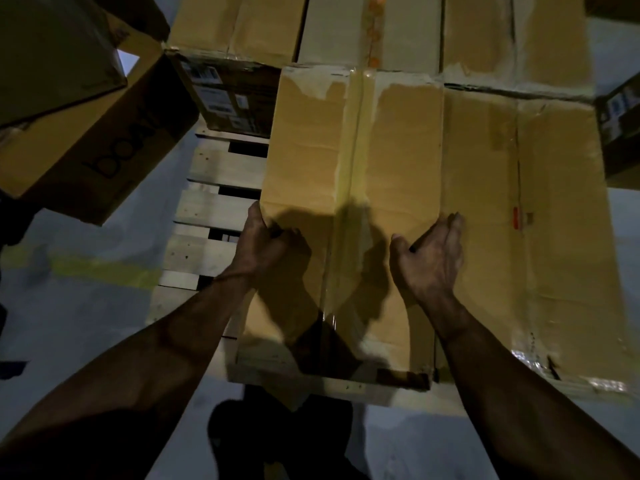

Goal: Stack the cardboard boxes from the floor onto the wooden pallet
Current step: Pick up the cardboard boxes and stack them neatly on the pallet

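Note:
A tall taped cardboard box [349, 161] lies on the wooden pallet [214, 209], pushed up against a second brown box [519, 209] on its right. My left hand [268, 242] grips the box's left edge, thumb on the top face and fingers over the side. My right hand [429, 261] rests with nearly straight fingers along the seam where the two boxes meet. Behind them stands a row of more boxes [398, 32].
A dark printed carton [228, 95] sits at the pallet's back left. A box with a black logo [90, 143] hangs in view at the left, another above it. Bare pallet slats show left of the held box. Grey floor carries a yellow line [104, 268]. My foot [263, 431] is by the pallet's near edge.

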The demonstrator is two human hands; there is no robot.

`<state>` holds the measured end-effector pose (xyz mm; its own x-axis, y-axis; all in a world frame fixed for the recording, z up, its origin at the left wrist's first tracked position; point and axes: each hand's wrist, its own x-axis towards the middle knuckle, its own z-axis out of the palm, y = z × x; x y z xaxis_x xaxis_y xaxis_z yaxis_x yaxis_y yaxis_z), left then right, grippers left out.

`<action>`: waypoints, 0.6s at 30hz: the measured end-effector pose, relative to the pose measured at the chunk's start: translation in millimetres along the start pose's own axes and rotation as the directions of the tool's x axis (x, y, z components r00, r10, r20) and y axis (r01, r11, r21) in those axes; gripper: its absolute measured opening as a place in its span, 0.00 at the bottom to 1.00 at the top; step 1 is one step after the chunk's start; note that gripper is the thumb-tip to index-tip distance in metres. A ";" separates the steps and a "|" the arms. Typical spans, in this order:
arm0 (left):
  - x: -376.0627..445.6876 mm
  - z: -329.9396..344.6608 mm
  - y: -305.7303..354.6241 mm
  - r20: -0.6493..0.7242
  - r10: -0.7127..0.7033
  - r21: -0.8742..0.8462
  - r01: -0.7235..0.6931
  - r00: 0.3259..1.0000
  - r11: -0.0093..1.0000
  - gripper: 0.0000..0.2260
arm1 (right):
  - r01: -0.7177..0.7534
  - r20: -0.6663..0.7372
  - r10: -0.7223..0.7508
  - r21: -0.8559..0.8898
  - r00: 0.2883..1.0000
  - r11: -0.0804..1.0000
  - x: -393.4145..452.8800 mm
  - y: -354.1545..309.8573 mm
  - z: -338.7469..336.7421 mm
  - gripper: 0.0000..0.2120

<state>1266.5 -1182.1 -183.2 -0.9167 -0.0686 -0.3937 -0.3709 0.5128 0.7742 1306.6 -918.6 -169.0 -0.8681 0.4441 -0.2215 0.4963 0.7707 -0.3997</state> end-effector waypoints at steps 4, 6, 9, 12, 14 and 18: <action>30.1 10.4 -23.9 0.049 0.077 0.072 -0.080 0.996 0.994 0.43 | 0.106 0.140 -0.074 -0.241 0.987 0.965 -1.2 11.0 14.4 0.39; 24.0 6.1 -11.9 0.047 0.087 0.108 -0.092 0.995 0.990 0.46 | 0.121 0.176 -0.073 -0.283 0.982 0.951 -4.3 12.5 11.5 0.38; 14.9 2.5 -0.7 0.055 0.126 0.143 -0.133 0.990 0.981 0.47 | 0.147 0.216 -0.080 -0.314 0.973 0.938 -15.4 15.0 7.5 0.37; 10.7 1.7 -5.6 0.075 0.090 0.144 -0.100 0.993 0.985 0.47 | 0.172 0.267 -0.084 -0.329 0.960 0.929 -35.0 21.7 3.7 0.37; 0.4 2.3 -10.6 0.085 0.049 0.147 -0.061 0.995 0.987 0.47 | 0.177 0.297 -0.077 -0.325 0.952 0.929 -50.7 26.2 -0.6 0.37; -34.3 3.8 -40.1 0.122 0.017 0.165 -0.038 0.992 0.986 0.48 | 0.166 0.339 -0.052 -0.318 0.939 0.933 -80.3 31.2 -4.0 0.42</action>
<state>1313.4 -1197.1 -202.6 -0.8981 0.0450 -0.4375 -0.3066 0.6493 0.6960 1391.8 -928.4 -160.1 -0.8435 0.2222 -0.4889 0.3208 0.9386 -0.1268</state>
